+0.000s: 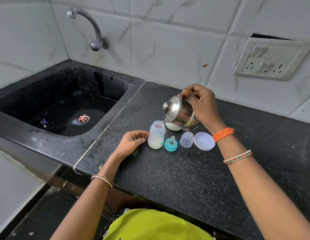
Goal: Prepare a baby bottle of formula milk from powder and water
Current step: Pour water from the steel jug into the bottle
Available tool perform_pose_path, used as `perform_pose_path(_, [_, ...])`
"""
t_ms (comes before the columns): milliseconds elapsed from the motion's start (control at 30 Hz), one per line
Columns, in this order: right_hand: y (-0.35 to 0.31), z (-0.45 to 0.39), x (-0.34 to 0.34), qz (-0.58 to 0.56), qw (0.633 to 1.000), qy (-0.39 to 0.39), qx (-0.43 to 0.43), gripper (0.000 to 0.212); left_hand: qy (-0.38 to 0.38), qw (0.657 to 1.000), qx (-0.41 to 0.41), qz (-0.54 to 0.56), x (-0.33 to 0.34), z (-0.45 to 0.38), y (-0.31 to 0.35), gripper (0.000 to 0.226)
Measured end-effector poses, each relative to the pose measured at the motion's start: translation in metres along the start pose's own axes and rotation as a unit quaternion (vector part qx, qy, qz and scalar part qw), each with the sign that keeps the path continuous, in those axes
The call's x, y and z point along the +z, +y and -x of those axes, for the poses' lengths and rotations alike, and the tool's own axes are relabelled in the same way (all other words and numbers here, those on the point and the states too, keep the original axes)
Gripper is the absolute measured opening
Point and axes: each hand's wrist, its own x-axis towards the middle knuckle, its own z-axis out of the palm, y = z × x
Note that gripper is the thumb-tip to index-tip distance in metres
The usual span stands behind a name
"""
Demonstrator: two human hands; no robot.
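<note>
Baby bottle (pixel 156 135) stands open on the black counter (pixel 185 179), whitish liquid low inside. Left hand (pixel 131 142) rests beside it, fingers loosely curled, thumb touching its side. Right hand (pixel 201 105) grips the tilted steel kettle (pixel 181 113) by its handle, spout over the mouth. A slow, steady pour with the bottle braced should avoid spills.

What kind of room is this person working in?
Most likely a home kitchen: a black stone counter with a built-in sink, a wall tap above it, and tiled walls carrying a switch and socket plate.
</note>
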Motion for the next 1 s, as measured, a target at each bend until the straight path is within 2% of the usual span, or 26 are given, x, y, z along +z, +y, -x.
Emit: perform_pose_path(1000, [-0.0083,0.0045,0.0065,0.118,0.991,0.027,-0.061,0.011,-0.005,1.000,0.002,0.000,-0.0001,0.0032,0.0011,0.036])
